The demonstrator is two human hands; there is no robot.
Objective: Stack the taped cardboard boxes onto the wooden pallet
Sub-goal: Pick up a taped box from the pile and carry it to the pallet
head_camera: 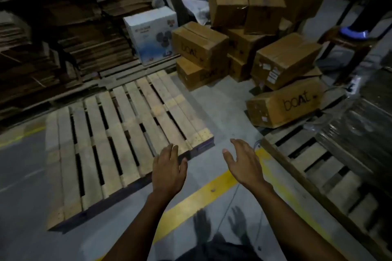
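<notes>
pale slatted wooden pallet [127, 133] flat on grey floor [212, 99], bare, long axis running near-left to far-right. brown taped cardboard boxes [284, 65] heaped on floor beyond pallet's far right corner, all sealed, contents unseen; count uncertain. left hand [168, 167] and right hand [244, 163] outstretched, fingers straight, holding nothing. one white printed carton [151, 33] behind pallet.

The pallet [127, 133] lies on the floor left of centre, the boxes [254, 53] piled behind and to its right, a second pallet [318, 171] at right, both hands [168, 170] out in front.
</notes>
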